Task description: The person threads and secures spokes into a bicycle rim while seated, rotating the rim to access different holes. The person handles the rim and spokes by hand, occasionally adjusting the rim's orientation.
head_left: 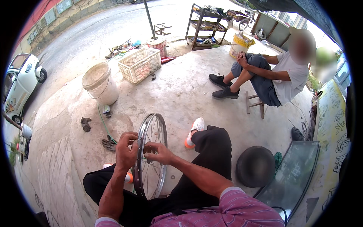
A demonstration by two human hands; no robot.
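A spoked bicycle wheel with a silver rim stands upright between my legs, seen nearly edge-on. No tyre shows on it. My left hand is closed at the rim's left side, its fingertips pressed to the outer edge. From the right, my right hand reaches to the inner side of the rim among the spokes. Its thumb and fingers come together there; whatever small thing they pinch is too hidden to tell. Dark gloves lie on the ground just beyond my left hand.
A bucket, a plastic crate and a tool rack stand ahead. A seated person is at the right. Closer in are a black tyre and a framed glass pane. A white car stands far left.
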